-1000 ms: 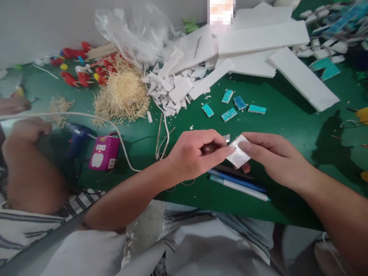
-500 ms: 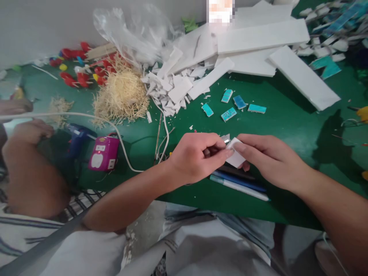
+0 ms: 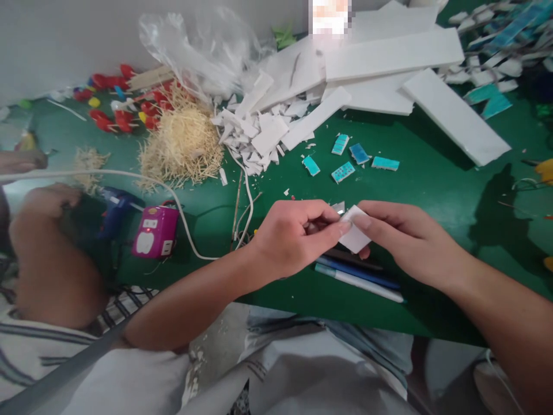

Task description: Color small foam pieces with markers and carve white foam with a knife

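A small white foam piece (image 3: 356, 235) is pinched between my two hands above the front part of the green table. My left hand (image 3: 298, 236) grips its left corner with thumb and fingers. From the other side my right hand (image 3: 397, 233) holds it, thumb on the face and fingers behind. Just behind the foam a shiny blade-like bit (image 3: 339, 207) shows; whether a hand holds it I cannot tell. Below the hands lie a white pen with a teal end (image 3: 360, 282) and a blue pen (image 3: 367, 272). Beyond are several small foam pieces with blue and teal faces (image 3: 343, 172).
White foam boards (image 3: 393, 55) and broken foam scraps (image 3: 268, 132) lie at the back. To the left are a straw heap (image 3: 184, 138), a magenta power box (image 3: 155, 231), a blue glue gun (image 3: 114, 207) and a white cable (image 3: 185, 225). Another person's arm (image 3: 52, 248) rests far left.
The foam piece has turned slightly in my fingers, showing a little more of its white face. My hands otherwise stay in almost the same place.
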